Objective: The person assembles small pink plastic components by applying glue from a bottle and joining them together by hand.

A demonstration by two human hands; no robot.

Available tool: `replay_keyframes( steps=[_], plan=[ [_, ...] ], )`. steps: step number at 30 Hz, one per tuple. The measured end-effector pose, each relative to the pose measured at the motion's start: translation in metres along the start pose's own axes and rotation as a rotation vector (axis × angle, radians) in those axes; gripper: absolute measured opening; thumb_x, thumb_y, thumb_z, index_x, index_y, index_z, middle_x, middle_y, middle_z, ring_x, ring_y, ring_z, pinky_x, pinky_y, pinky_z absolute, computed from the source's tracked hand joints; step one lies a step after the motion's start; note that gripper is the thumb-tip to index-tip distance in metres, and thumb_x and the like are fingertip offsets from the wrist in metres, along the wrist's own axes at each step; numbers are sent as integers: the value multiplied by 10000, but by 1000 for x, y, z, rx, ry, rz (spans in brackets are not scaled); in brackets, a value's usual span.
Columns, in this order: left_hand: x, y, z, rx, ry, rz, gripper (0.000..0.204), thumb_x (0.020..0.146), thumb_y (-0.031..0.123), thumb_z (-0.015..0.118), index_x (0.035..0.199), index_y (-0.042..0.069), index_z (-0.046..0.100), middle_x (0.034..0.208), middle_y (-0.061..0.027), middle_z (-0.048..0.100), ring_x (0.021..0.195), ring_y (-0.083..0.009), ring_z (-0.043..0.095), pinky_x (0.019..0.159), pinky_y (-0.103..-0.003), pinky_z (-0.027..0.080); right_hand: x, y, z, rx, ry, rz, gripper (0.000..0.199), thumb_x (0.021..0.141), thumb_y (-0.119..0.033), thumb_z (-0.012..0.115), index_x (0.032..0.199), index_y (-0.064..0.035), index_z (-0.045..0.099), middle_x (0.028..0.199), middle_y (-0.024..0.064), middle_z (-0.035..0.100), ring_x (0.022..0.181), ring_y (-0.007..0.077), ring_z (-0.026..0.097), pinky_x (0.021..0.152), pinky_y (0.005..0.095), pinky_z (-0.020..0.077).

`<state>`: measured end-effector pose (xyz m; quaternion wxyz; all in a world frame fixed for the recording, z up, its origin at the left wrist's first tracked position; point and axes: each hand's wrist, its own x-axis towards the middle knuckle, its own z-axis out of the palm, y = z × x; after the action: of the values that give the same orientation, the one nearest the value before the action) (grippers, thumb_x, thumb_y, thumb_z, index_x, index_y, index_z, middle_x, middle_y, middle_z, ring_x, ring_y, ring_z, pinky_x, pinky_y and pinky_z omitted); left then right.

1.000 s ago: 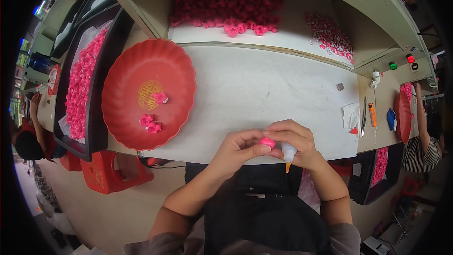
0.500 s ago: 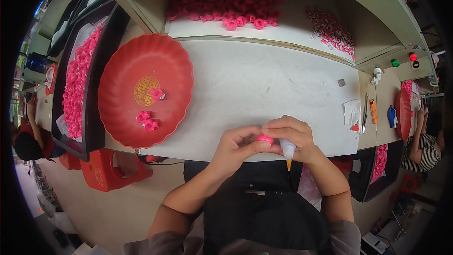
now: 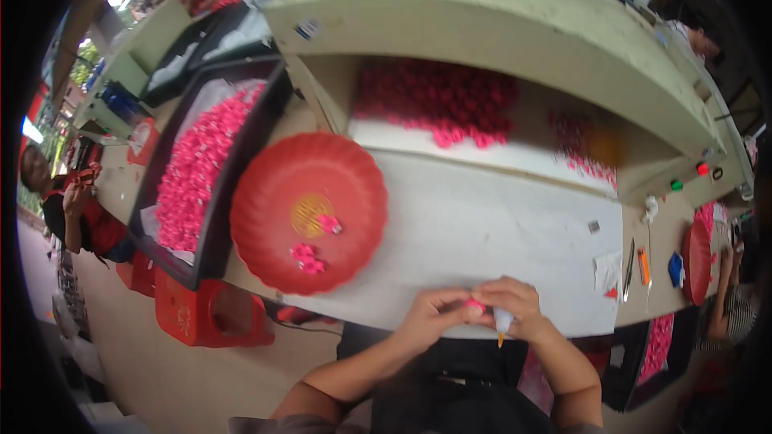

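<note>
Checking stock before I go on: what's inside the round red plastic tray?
The round red plastic tray holds a few small pink pieces, one more near its yellow centre mark. Nothing hidden.

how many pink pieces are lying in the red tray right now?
About 4, possibly more, since the picture is blurry. One lies beside the yellow centre of the red tray, at. A cluster of roughly three lies nearer the tray's front rim.

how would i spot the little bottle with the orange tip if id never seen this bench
Start at the white worktop, right of the big red round tray. At its near edge the two hands meet; the right hand grips a small pale bottle. Its orange nozzle points down toward the person, unlike the pink pieces around.
</note>
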<state>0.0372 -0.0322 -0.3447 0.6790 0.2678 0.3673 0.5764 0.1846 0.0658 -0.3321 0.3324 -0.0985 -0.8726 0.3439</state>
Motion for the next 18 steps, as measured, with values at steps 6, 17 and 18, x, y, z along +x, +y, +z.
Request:
replay_keyframes(
  steps=[6,17,18],
  plan=[
    [-14,2,-5,76,10,20,160,809,96,567,907,-27,597,793,-45,610,791,-84,562,720,-207,429,5,-12,13,-12,20,-48,329,569,-148,755,853,-43,625,831,89,594,664,196,601,550,262,498],
    [-3,-5,-1,55,-81,123,136,796,136,590,821,6,623,714,-13,597,659,-48,522,611,-188,415,-12,0,13,-70,103,-32,365,558,-214,773,817,-35,589,786,116,559,676,237,573,567,297,470],
    [-3,-5,-2,27,-89,136,133,796,133,588,818,6,624,707,-12,597,646,-45,517,599,-185,410,-13,4,14,-59,94,-40,365,558,-214,773,817,-35,589,786,116,559,676,237,573,567,297,470]
  ],
)
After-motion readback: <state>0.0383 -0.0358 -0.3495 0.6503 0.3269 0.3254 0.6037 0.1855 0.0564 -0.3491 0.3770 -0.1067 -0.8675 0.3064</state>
